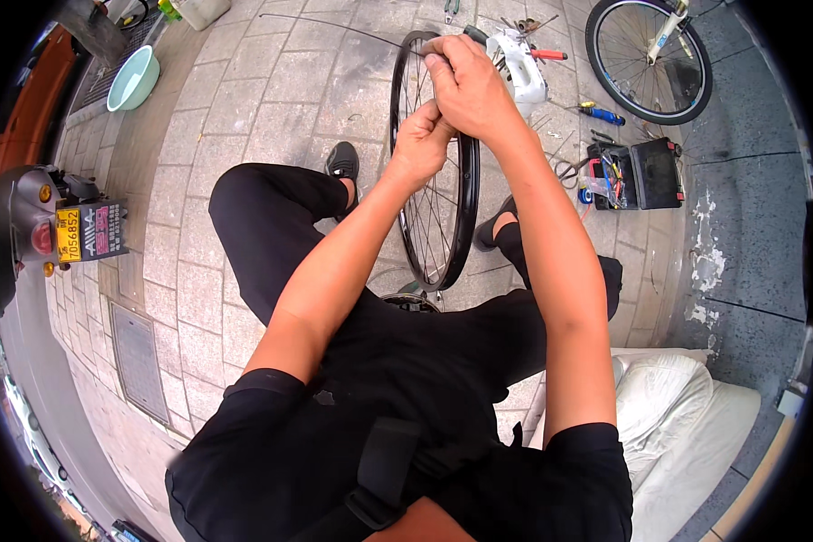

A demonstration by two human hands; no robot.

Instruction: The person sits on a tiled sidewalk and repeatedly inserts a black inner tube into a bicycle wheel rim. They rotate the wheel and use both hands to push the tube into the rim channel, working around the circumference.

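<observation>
A bicycle wheel (468, 194) with a black rim and thin spokes, no tyre on it, stands upright between my legs. My left hand (422, 143) is closed at the spokes, its thumb and fingertips pinched together against the heel of my right hand. Above it my right hand (471, 88) curls over the upper part of the wheel, fingers closed. What lies inside either grip is hidden by the fingers. A long thin dark strand (330, 23) stretches left from the rim beside my right fingertips.
An open black toolbox (649, 176) with tools, a blue-handled tool (602, 115) and a white plastic piece (524, 72) lie right. Another bicycle's wheel (650, 54) stands beyond. Left are a pale green basin (134, 79) and a scooter (36, 226). A white covered seat (696, 434) is near right.
</observation>
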